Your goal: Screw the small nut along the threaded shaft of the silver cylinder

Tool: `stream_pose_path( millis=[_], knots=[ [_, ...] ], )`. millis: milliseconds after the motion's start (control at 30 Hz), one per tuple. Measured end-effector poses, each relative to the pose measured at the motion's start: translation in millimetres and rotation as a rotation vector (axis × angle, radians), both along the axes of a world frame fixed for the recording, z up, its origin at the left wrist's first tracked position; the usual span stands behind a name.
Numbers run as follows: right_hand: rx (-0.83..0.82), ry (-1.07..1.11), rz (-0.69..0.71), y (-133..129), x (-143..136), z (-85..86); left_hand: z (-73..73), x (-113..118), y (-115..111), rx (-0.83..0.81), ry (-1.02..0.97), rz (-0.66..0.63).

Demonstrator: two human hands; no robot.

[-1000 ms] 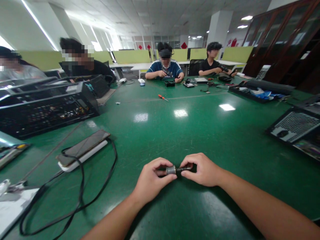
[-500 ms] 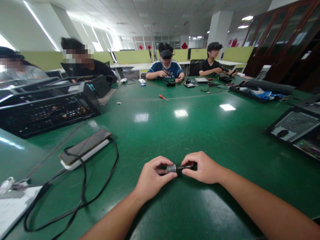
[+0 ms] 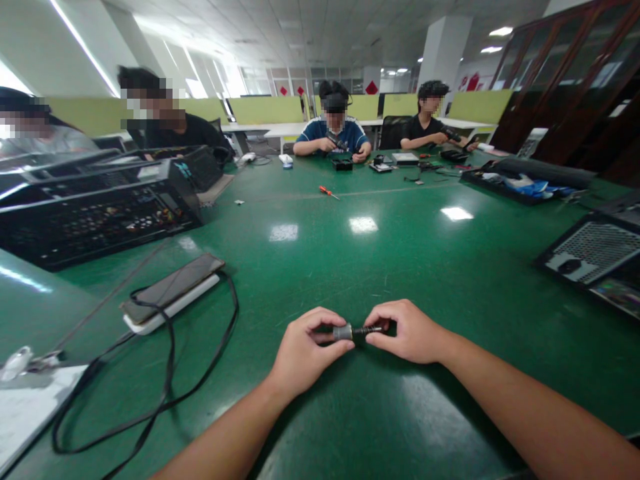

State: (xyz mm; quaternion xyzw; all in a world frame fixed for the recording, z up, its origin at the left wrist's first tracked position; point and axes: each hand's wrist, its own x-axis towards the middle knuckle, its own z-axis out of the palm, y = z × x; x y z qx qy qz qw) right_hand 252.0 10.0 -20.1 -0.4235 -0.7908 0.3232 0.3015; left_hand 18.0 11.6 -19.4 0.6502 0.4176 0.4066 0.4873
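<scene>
Between the thumb and fingers of my left hand (image 3: 303,353) is a short grey metal cylinder (image 3: 342,332). A thin dark shaft with rings or coils (image 3: 361,331) runs out of the cylinder's right end. My right hand (image 3: 413,333) pinches the far part of this shaft, its fingertips covering some of it. The piece lies roughly level, low over the green table (image 3: 370,267). Whether the shaft and cylinder are one part or two, I cannot tell.
Left, a phone (image 3: 175,287) lies on a white block (image 3: 175,310) beside a looped black cable (image 3: 233,320). A clipboard (image 3: 40,407) is at lower left. Open computer cases (image 3: 90,220) stand on both sides. Farther off are a screwdriver (image 3: 327,192) and several people (image 3: 333,133).
The hands keep the same hold on the metal piece, with only a slight shift. The whole view has moved a little.
</scene>
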Motion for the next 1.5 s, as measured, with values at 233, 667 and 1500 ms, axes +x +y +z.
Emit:
stream_pose_path(
  millis=[233, 667, 1500],
  knots=[
    [0.004, 0.006, 0.000, 0.1, 0.9, -0.6, 0.9, 0.5, -0.3, 0.012, -0.007, 0.005],
    [0.000, 0.006, -0.005, 0.9, 2.5, 0.3, -1.3, -1.1, 0.2, 0.027, -0.006, 0.028],
    [0.033, -0.029, -0.013, 2.9, 5.9, 3.2, 0.4, -1.1, -0.5, 0.081, 0.016, 0.060]
  ],
)
